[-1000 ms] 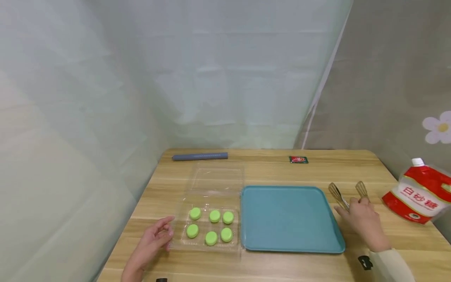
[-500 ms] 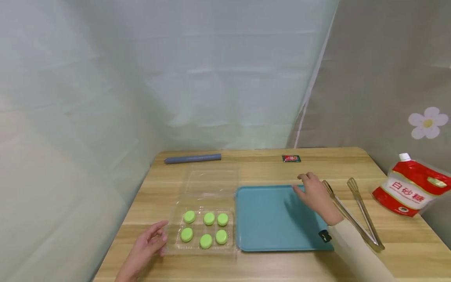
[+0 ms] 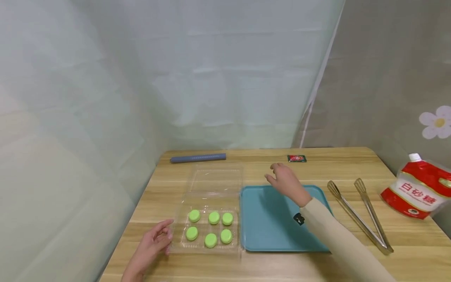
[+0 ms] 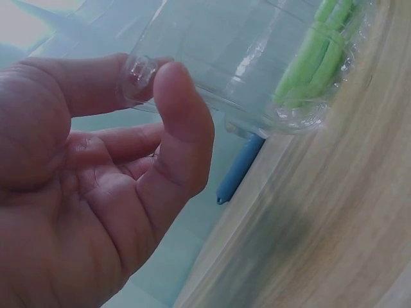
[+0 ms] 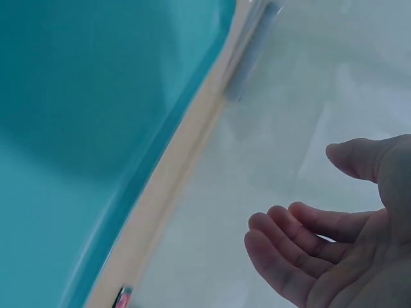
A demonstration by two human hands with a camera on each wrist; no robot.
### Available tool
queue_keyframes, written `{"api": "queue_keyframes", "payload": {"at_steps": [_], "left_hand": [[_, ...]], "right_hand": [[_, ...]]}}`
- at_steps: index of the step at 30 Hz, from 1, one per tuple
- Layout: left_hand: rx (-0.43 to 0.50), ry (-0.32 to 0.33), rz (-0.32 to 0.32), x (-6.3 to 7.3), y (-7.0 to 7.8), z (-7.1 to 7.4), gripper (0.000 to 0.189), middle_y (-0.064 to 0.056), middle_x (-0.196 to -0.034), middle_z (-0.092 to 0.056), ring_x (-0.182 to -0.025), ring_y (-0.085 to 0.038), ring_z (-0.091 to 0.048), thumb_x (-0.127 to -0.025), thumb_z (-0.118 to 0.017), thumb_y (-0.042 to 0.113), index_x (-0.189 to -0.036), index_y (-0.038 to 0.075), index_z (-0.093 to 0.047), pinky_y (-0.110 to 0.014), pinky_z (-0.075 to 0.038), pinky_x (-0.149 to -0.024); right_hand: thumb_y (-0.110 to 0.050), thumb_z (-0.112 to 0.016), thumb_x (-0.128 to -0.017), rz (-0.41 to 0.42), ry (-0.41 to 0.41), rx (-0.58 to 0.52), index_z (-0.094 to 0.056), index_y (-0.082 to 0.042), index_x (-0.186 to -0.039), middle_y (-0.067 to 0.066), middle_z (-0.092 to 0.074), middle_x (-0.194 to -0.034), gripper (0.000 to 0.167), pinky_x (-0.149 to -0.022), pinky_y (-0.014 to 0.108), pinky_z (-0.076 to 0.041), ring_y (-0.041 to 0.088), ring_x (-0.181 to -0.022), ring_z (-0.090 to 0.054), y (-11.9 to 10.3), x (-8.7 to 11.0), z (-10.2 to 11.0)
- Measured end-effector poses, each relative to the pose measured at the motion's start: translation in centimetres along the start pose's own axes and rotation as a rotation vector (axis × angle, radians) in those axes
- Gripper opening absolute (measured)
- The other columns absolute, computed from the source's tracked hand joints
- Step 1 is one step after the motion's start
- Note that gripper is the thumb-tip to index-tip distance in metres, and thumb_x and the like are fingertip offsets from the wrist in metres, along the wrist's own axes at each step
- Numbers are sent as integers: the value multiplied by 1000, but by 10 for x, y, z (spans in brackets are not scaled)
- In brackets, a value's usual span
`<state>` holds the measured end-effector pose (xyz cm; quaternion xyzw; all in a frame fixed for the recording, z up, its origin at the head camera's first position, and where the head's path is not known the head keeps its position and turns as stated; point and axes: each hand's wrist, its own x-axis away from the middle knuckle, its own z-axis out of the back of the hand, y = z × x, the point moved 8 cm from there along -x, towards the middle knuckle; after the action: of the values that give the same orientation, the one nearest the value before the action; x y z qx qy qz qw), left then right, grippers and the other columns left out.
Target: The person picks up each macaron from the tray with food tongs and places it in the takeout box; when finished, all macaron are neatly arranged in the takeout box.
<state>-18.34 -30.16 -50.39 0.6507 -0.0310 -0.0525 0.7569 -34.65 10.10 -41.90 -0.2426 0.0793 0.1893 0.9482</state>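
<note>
A clear plastic clamshell box [image 3: 217,179] lies unfolded on the table, its lid half away from me. Several round green macarons [image 3: 210,240] sit in its near half. At the box's left edge, my left hand [image 3: 149,246] pinches the rim between thumb and finger, as the left wrist view shows of the plastic edge [image 4: 199,70]. My right hand [image 3: 286,181] hovers over the far edge of a blue tray [image 3: 267,239], fingers loosely bent and holding nothing. To the tray's right lie metal tongs [image 3: 366,223], spread apart.
On the right stands a red and white sugar pouch [image 3: 417,190] with a white cap. A small dark green and red packet [image 3: 297,158] and a grey-blue rolled tube [image 3: 198,158] lie along the far edge of the wooden table [image 3: 169,188]. Curtains hang behind.
My right hand has let go of the tongs and moved left, over the tray's far edge. The tongs now lie on the table. My left hand has stayed at the box.
</note>
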Motion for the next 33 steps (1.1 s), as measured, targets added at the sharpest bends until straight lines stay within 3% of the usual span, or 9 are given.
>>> {"api": "queue_keyframes", "payload": {"at_steps": [5,8,13,17,22,27,33], "left_hand": [[8,-8,-8,-1,-1,0,50,-10,-95,-55,-62,-11,-55,-98,-57,-6,-140,-21,-37,-26,-52,-54],[17,-14,-12,-3,-1,0,49,-10,-94,-55,-62,-11,-55,-98,-57,-6,-140,-21,-36,-26,-52,-53],[18,-23,-8,-4,0,-2,50,-12,-95,-55,-62,-12,-56,-98,-57,-6,-140,-21,-35,-27,-53,-54],[-3,-18,-6,0,0,-1,49,-11,-95,-54,-61,-14,-56,-99,-57,-4,-141,-19,-36,-30,-53,-54],[-10,0,-11,6,0,1,47,-14,-96,-55,-61,-16,-57,-99,-56,-5,-139,-20,-36,-32,-54,-53],[-12,6,12,4,-2,0,49,-19,-100,-55,-62,-15,-57,-99,-58,-2,-141,-17,-38,-31,-54,-54],[13,-30,2,2,-1,-2,48,-11,-90,-55,-63,-11,-55,-99,-57,-4,-140,-19,-37,-29,-54,-53]], "right_hand": [[-21,-65,-100,-1,-55,-68,-61,12,-122,22,-66,-105,40,-75,47,-56,31,-87,-65,-14,-21,-17],[-19,-65,-100,-12,-85,-108,-63,13,-120,17,-69,-89,38,-69,41,-56,23,-72,-65,-19,-28,-30],[-15,-66,-99,-59,-127,-172,-68,11,-106,10,-63,-69,27,-59,34,-50,13,-52,-52,-22,-34,-54],[-12,-65,-99,-129,-199,-334,-71,8,-91,15,-64,-68,23,-57,31,-53,19,-54,-58,-25,-36,-73],[-7,-61,-100,-249,-291,-567,-71,11,-91,19,-68,-77,22,-59,32,-59,26,-65,-67,-26,-37,-97],[-3,-58,-99,-327,-296,-686,-70,12,-101,14,-66,-78,20,-60,31,-58,20,-64,-63,-20,-36,-107],[-4,-58,-100,-360,-265,-771,-65,7,-100,11,-63,-77,13,-58,30,-57,18,-62,-60,-19,-38,-104]]}}
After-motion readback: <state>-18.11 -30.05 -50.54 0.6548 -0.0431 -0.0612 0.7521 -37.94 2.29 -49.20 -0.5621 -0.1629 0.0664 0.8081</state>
